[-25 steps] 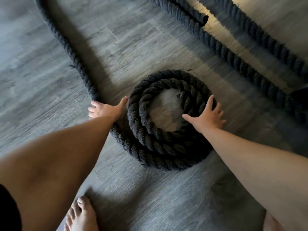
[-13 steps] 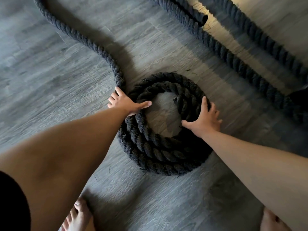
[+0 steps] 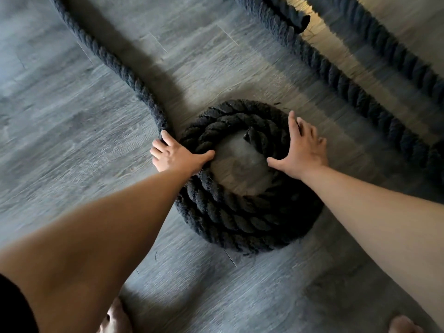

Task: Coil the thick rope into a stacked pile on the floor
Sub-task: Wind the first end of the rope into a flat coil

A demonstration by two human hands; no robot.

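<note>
A thick black rope is wound into a round coil (image 3: 230, 219) of a few stacked turns on the grey wood floor, with bare floor in its centre. The rope's inner end sticks up inside the ring. A loose strand (image 3: 108, 58) runs from the top left down to the coil's left side. My left hand (image 3: 175, 157) grips this strand where it meets the coil, fingers curled round it and thumb lying on the top turn. On the coil's right side rests my right hand (image 3: 302, 150), flat, with fingers spread.
Two more lengths of the same rope (image 3: 336, 75) (image 3: 408, 61) lie diagonally at the top right, with a capped rope end (image 3: 298, 19) near the top edge. My bare feet (image 3: 115, 318) (image 3: 403, 325) stand at the bottom edge.
My left hand has pushed the loose strand rightward from beside the coil up against its left side. The right hand has stayed pressed on the coil's right side.
</note>
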